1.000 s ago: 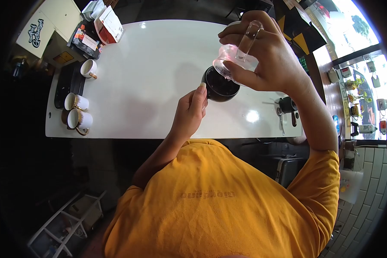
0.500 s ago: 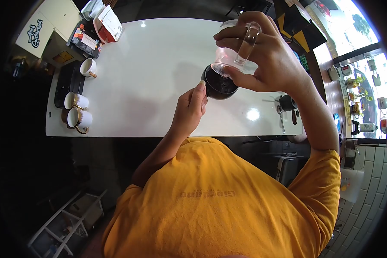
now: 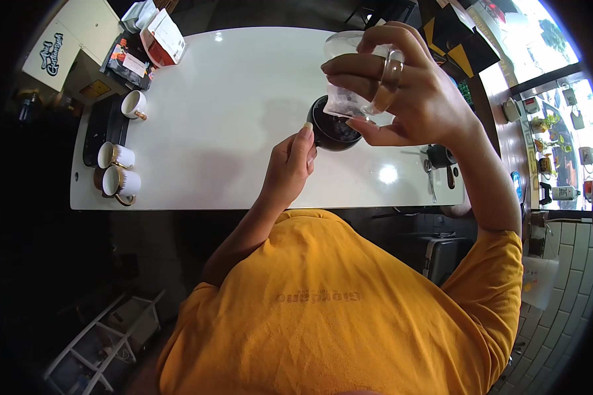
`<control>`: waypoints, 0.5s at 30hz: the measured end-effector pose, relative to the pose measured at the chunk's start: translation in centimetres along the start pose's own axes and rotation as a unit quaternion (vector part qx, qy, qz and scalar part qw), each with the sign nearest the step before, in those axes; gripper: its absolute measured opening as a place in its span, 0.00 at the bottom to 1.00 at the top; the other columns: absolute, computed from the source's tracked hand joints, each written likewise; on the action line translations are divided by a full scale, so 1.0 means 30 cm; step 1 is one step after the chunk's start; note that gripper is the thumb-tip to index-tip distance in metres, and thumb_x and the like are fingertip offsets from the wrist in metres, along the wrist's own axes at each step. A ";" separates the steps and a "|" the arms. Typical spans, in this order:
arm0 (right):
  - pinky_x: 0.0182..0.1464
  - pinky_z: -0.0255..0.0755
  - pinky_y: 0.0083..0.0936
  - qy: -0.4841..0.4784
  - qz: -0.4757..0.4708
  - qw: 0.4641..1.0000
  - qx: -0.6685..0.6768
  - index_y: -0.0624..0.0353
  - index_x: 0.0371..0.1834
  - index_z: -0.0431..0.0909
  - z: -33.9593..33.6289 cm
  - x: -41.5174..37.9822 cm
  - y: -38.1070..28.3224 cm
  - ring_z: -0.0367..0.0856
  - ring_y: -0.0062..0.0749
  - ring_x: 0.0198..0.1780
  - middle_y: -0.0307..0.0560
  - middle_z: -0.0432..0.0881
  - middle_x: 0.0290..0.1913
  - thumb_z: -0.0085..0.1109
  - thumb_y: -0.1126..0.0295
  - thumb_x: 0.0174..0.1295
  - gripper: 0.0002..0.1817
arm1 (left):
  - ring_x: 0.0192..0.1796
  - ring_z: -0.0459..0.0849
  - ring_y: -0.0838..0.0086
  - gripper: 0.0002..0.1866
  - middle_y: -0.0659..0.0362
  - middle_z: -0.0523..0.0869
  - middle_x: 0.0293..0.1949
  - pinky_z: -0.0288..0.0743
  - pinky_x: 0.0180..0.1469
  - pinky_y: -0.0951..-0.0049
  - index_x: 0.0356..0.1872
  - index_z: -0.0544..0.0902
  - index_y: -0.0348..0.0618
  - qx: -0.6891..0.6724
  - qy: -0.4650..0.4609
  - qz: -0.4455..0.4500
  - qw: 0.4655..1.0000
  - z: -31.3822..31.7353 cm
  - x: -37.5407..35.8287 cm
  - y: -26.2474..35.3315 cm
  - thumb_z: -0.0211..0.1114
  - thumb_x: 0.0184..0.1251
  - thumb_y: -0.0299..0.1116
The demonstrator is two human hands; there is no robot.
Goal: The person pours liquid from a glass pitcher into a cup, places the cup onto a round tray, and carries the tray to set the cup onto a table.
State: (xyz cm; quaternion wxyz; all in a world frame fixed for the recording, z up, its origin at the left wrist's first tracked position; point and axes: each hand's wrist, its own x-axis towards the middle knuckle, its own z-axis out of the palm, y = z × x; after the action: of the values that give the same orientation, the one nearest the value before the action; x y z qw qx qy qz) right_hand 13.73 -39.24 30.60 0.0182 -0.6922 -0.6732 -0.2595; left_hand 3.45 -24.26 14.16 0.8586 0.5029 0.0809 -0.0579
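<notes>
My left hand [image 3: 292,158] is closed at the near-left side of a black cup [image 3: 337,136], its thumb up along the rim. Tipped above that cup is a clear glass pitcher [image 3: 340,103] with a looped glass handle [image 3: 390,80]. My right hand [image 3: 418,95] grips it, fingers passing through the handle and round the body. The pitcher's lip overlaps the cup's opening in this view, and the glass looks nearly colourless. Inside the cup the surface is dark, with light reflections.
White mugs with gold handles [image 3: 120,180] stand at the left end of the white table [image 3: 224,118], beside a black tray [image 3: 105,128]. Bags [image 3: 165,38] sit at the far left corner. A spoon [image 3: 431,181] and a dark container [image 3: 440,157] lie at the right.
The pitcher has tilted further over the cup, and the pinkish tint in it has faded. My left hand and the cup have barely shifted.
</notes>
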 end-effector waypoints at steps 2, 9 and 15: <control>0.59 0.68 0.40 0.000 -0.013 1.000 0.004 0.56 0.43 0.86 -0.002 -0.009 0.008 0.71 0.41 0.54 0.35 0.83 0.52 0.69 0.58 0.44 0.22 | 0.26 0.59 0.84 0.20 0.71 0.58 0.21 0.54 0.25 0.84 0.24 0.63 0.50 0.002 -0.004 0.001 1.000 0.002 0.002 -0.004 0.49 0.75 0.48; 0.60 0.68 0.43 0.023 -0.070 0.997 -0.033 0.54 0.49 0.84 -0.007 -0.043 0.016 0.71 0.39 0.54 0.32 0.82 0.54 0.68 0.57 0.43 0.27 | 0.21 0.56 0.87 0.22 0.70 0.61 0.20 0.53 0.23 0.83 0.22 0.63 0.48 -0.004 -0.008 0.015 1.000 0.005 0.010 -0.016 0.47 0.77 0.48; 0.59 0.70 0.45 0.087 -0.134 0.986 -0.053 0.49 0.47 0.84 0.011 -0.108 0.042 0.70 0.35 0.54 0.28 0.82 0.53 0.65 0.53 0.52 0.21 | 0.26 0.61 0.83 0.20 0.70 0.59 0.20 0.55 0.22 0.82 0.25 0.63 0.49 0.009 -0.019 0.010 1.000 0.000 0.010 -0.014 0.48 0.76 0.48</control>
State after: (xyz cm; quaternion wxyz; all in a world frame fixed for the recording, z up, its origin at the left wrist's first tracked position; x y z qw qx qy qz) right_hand 15.15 -42.22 29.49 0.0052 -0.5703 -0.7410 -0.3545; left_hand 3.66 -24.46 13.74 0.8561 0.5099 0.0593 -0.0600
